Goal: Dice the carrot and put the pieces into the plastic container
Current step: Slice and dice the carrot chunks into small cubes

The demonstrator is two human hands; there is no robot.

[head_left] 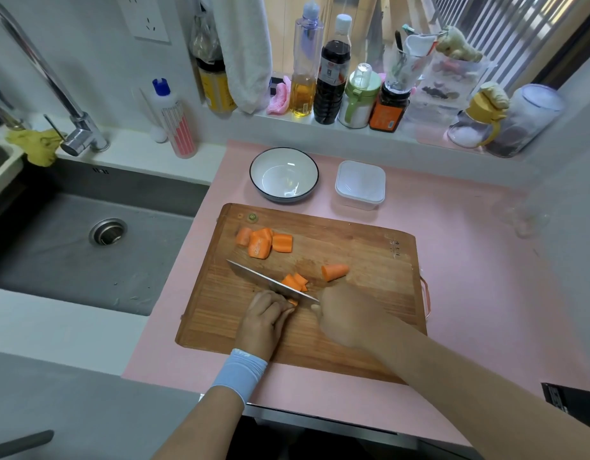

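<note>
Roughly cut, the carrot [282,243] lies bright orange on the board [370,293]: thick chunks [260,247] far left, tapered tip [335,272] right, slices [295,282] beside the knife [263,280]. The left hand [265,315] pinches a stub [293,303]; the right hand [343,313] grips the knife.

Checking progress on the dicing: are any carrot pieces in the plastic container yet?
No, the plastic container shows no orange inside, and the carrot pieces all lie on the cutting board.
</note>
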